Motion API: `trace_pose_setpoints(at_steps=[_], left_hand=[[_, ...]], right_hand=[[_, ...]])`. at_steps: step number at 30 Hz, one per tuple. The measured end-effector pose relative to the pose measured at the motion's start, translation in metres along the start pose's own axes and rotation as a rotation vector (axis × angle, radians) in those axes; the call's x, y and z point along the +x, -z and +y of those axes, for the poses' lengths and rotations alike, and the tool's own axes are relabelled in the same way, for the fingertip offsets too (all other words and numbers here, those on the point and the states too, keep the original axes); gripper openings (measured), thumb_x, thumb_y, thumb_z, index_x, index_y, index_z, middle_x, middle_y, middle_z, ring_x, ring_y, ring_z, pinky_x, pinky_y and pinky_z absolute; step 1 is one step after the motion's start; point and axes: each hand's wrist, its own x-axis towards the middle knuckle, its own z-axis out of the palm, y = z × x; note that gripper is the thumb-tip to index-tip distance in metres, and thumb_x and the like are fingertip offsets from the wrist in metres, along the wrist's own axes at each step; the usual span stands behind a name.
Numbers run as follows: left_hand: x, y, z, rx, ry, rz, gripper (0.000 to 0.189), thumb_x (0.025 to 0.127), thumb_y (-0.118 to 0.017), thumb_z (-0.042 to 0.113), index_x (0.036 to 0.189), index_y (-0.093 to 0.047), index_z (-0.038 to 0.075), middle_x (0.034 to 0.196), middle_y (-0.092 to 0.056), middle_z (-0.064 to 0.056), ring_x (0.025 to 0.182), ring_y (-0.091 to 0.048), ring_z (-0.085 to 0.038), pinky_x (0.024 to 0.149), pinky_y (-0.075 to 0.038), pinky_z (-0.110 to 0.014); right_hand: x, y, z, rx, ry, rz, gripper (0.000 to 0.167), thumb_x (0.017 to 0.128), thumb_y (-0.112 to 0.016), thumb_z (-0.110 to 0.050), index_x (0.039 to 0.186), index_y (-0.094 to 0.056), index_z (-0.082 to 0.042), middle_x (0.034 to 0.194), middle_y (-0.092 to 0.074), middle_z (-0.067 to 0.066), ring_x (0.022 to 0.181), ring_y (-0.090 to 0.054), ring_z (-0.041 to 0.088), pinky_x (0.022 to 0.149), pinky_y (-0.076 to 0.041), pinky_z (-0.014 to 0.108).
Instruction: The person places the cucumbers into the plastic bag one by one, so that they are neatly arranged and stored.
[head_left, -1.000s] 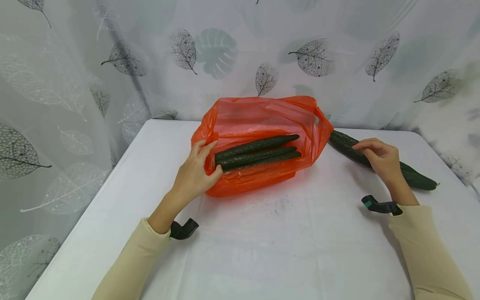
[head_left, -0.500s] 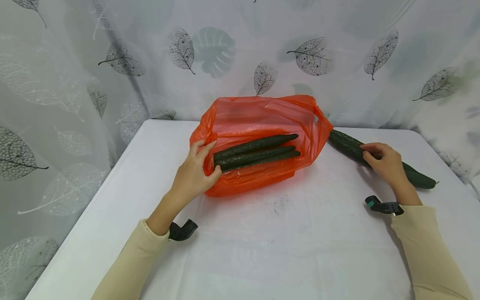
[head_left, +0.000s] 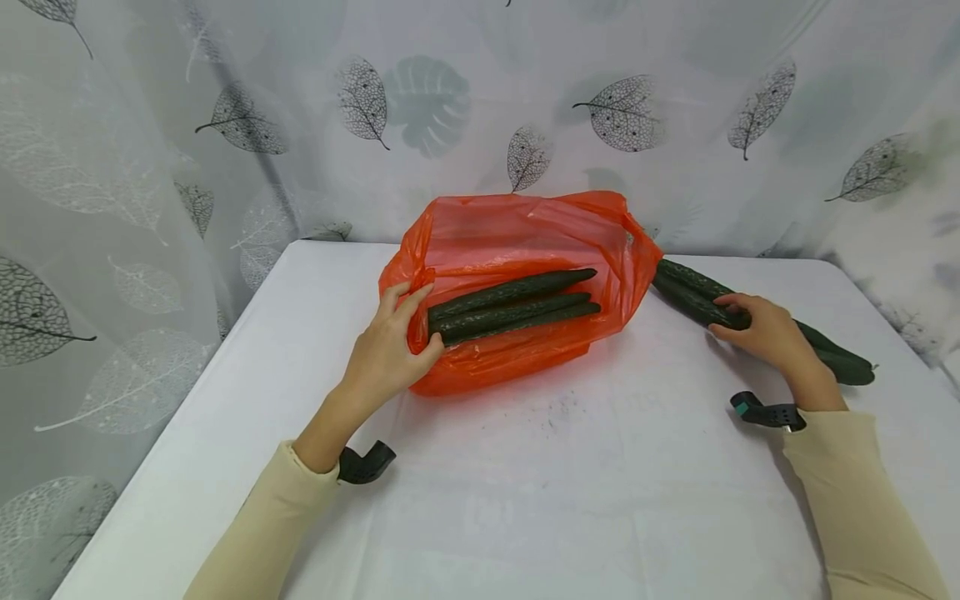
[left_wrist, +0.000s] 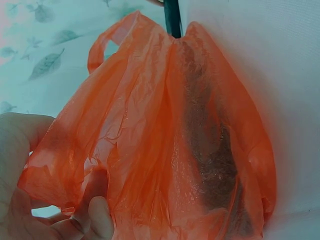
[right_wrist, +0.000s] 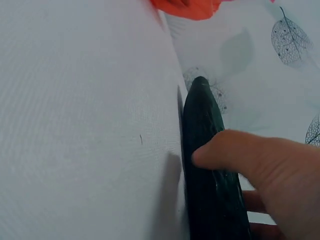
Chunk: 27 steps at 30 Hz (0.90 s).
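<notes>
White tabletop, leafy backdrop. Right hand has fingers wrapped round a cucumber, centre right of frame; probably stiff, slick, snappable, so best held mid-length. Left hand's fingers pinch the flimsy-looking orange bag, mid-frame.

So, cucumbers in a plastic bag mid-frame, loose cucumbers at right, all on a table, backdrop behind.

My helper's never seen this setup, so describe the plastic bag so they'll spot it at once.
On the white table before the leaf-print backdrop, look toward the far edge. There the person's left hand pinches the left side of a plastic bag. It is the only orange-red thing, translucent and crumpled, with dark green cucumbers showing in its open mouth.
</notes>
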Motion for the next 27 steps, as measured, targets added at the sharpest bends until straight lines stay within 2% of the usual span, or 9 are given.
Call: trace_pose_setpoints(at_steps=[5, 18, 27], left_hand=[[-0.0005, 0.0002, -0.0003, -0.008, -0.001, 0.002, 0.062, 0.086, -0.061, 0.022, 0.145, -0.045, 0.006, 0.144, -0.039, -0.019, 0.102, -0.061, -0.04, 0.075, -0.056, -0.051], [-0.0017, 0.001, -0.0009, -0.002, 0.002, 0.008, 0.062, 0.086, -0.061, 0.021, 0.144, -0.046, 0.005, 0.143, -0.039, -0.02, 0.104, -0.061, -0.04, 0.076, -0.056, -0.052], [-0.0004, 0.003, -0.0002, -0.002, -0.002, 0.009, 0.062, 0.086, -0.062, 0.022, 0.144, -0.046, 0.005, 0.143, -0.039, -0.02, 0.104, -0.061, -0.04, 0.077, -0.056, -0.053]], right_hand=[[-0.0028, 0.0029, 0.0012, -0.062, -0.025, -0.061, 0.06, 0.09, -0.066, -0.025, 0.136, -0.043, 0.006, 0.124, -0.046, 0.041, 0.116, -0.042, 0.059, 0.094, -0.032, 0.072], [-0.0055, -0.0057, 0.0038, -0.086, -0.053, 0.042, 0.061, 0.09, -0.065, -0.036, 0.134, -0.049, 0.004, 0.123, -0.05, 0.041, 0.112, -0.046, 0.059, 0.091, -0.037, 0.069], [-0.0037, 0.0035, -0.001, -0.071, -0.055, -0.019, 0.068, 0.095, -0.057, -0.041, 0.142, -0.038, 0.005, 0.131, -0.041, 0.045, 0.112, -0.044, 0.058, 0.088, -0.036, 0.071]])
